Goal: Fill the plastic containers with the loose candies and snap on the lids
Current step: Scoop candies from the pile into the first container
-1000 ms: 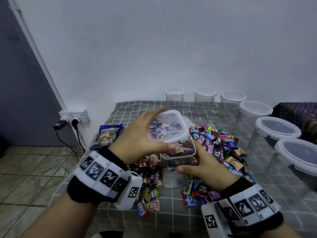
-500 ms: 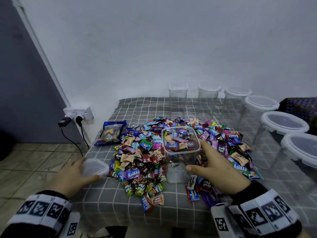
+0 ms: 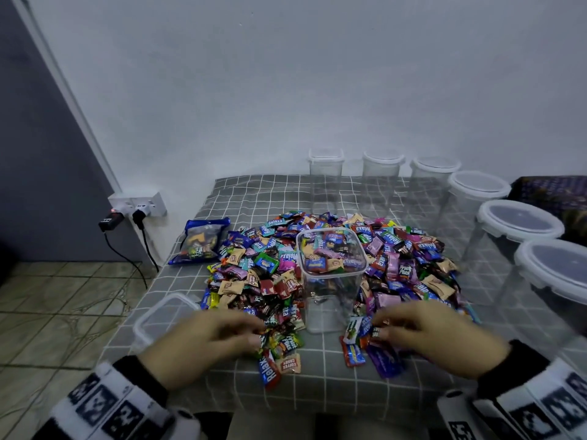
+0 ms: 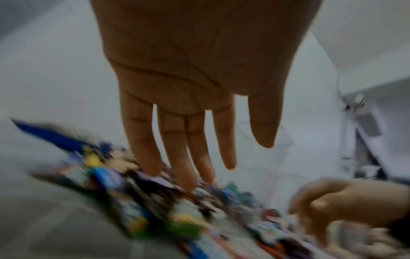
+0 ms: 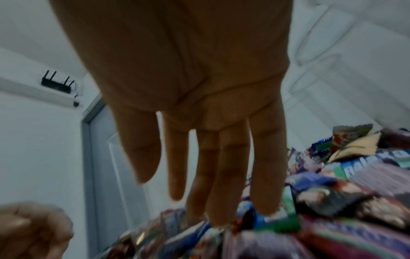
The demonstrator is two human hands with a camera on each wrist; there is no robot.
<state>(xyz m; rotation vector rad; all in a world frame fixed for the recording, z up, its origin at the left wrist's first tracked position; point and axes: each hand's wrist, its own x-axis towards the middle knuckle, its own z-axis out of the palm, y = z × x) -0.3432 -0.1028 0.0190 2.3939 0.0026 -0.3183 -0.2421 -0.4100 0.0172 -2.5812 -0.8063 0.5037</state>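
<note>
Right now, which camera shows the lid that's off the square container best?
The head view: the lid lies flat on the table's left edge, beside the left hand. The left wrist view is blurred and does not show it; the right wrist view misses it.

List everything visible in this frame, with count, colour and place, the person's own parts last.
Loose candies: large pile, mixed colours, mid-table.
Open container: one, clear, square, lidless, amid the pile.
Loose lid: one, clear, on the table's left edge.
Lidded containers: six, clear, along the back and right.
Candy bag: one, blue, left of the pile.
Tablecloth: one, grey checked.
Wall socket: one, white, two plugs, left wall.
Left hand: fingers straight, on the pile's near edge.
Right hand: fingers straight, touching candies right of the container.
</note>
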